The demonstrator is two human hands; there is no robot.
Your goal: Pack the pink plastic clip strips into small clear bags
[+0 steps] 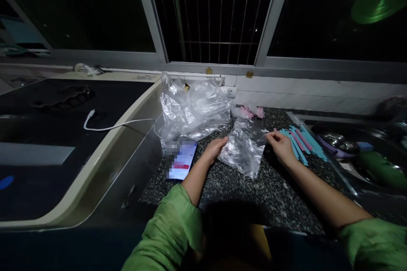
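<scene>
A transparent plastic bag (244, 146) lies crinkled on the dark speckled counter (241, 203) between my hands. My left hand (216, 149) is closed on its left edge, the thumb towards the bag. At the upper right edge, my right hand (281, 146) pinches the plastic between thumb and fingertips. Just beyond my right hand lie several long, thin light-blue and pink strips (299, 139). Behind the bag is a small transparent packet with pink pieces (251, 112) in it. A lit phone (187, 159) rests to the left of my left hand.
A large heap of transparent plastic (193, 106) stands against the wall. A white cable (127, 123) runs over the raised, cream-edged dark surface (104, 135) at left. On the right is a sink (318, 129) holding a metal bowl (337, 142) and something green. A barred window is behind.
</scene>
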